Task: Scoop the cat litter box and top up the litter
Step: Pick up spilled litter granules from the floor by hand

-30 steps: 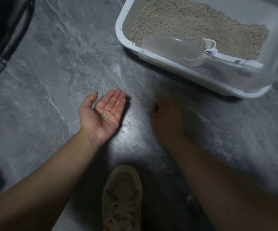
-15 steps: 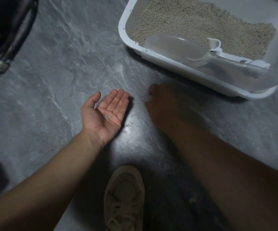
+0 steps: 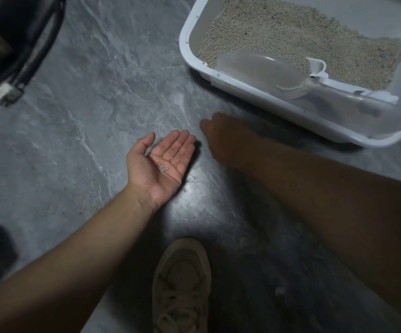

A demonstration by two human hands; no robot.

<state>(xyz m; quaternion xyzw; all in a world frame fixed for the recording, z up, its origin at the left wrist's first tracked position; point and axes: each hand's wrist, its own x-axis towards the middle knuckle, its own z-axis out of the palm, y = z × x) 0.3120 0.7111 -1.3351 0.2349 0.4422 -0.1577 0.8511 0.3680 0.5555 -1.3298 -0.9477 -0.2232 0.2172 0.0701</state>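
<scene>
Grey floor (image 3: 98, 97); litter box (image 3: 189, 30) w/ litter (image 3: 302, 39), scoop (image 3: 266, 68)

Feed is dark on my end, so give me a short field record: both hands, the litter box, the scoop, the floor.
left hand: palm up, fingers straight, low over the floor
in palm: a few litter grains
right hand: in shadow, reaching down to the floor beside the left fingertips; grip cannot be told
litter box: white, on the floor at upper right, holds litter
scoop: translucent, lying on the box's near rim, untouched
floor: grey stone-look, stray grains by the left palm
shoe: bottom centre
</scene>
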